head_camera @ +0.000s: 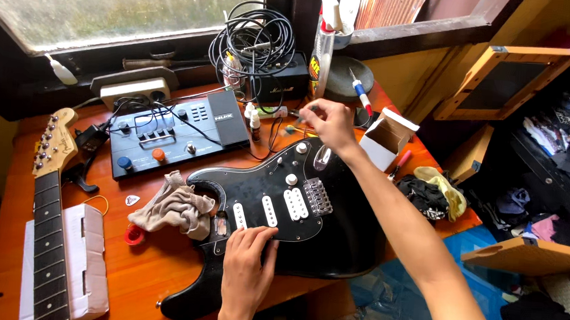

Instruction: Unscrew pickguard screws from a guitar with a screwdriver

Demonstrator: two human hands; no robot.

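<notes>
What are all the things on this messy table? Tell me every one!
guitar body: 1, black, lying flat at the table's front
guitar neck: 1, detached, wood with dark fretboard, left, on a white box
effects pedal: 1, dark blue, behind the body
cloth: 1, beige, left of the body
cables: coiled bundle, black, by the window
pick: 1, white, near the cloth
cardboard box: 1, white, open, right
table: 1, orange wood
left hand: resting on the body's pickguard
right hand: raised above the body's far end, fingers pinched
</notes>
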